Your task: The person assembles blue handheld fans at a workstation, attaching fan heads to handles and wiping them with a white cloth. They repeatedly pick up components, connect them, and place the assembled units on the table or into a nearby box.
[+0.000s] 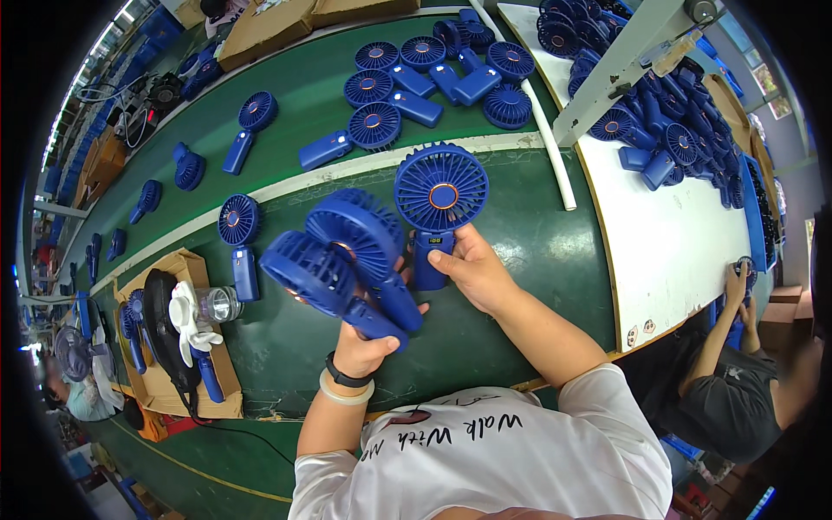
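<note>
In my right hand is an upright blue handheld fan, with a small lit display on its handle and my thumb just below it. My left hand grips two more blue handheld fans by their handles, side by side and tilted up to the left. They are smeared by motion, and they hide part of the left fingers. One more blue fan lies on the green table to the left of my left hand.
Several blue fans lie on the far green strip. A cardboard tray at left holds a black pouch, a white object and fans; a clear jar is beside it. Heaped fans cover the right white board. A co-worker sits at right.
</note>
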{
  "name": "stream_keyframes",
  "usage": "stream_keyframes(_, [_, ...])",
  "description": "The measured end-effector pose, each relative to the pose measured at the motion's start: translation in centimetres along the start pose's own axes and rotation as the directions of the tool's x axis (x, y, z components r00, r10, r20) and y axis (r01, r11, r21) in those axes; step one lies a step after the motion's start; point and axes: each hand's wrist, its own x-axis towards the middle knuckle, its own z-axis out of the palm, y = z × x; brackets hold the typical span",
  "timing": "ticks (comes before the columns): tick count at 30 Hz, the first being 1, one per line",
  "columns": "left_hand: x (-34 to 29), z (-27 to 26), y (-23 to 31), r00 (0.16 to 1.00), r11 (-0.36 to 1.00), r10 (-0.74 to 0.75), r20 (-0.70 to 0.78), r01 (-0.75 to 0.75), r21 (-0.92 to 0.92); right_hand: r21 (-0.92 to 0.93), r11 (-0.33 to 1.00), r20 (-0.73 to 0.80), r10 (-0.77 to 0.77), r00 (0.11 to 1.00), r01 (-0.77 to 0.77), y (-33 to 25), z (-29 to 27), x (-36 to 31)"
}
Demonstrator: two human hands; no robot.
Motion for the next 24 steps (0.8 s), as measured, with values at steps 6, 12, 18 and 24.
stream_keyframes(6, [2.5,4.4,-1.2,0.981,0.807,-0.193,0.002,0.157,0.569,0.023,0.957,0.025,-0.289,0.957,0.289,0.5,-0.5,-4.2])
stream_keyframes(12, [5.6,8.8,0.3,0.755,0.399,-0.451,0.476,-0.307,0.864,0.343,0.936,-0.018,-0.073,0.997,0.074,-4.1,-5.0,-8.3])
stream_keyframes(18, [18.8,-6.5,4.7,0.945,-0.595,0.248,0.212,-0.024,0.803,0.753,0.649,0.102,-0.273,0.957,0.105,-5.7,-7.7,-9.4])
stream_keyframes(24, [22.9,-16.0,7.1,0.981,-0.568,0.133,0.139,-0.039,0.822,0.768,0.605,0.030,-0.362,0.932,0.210,-6.1,-9.5,-10.2])
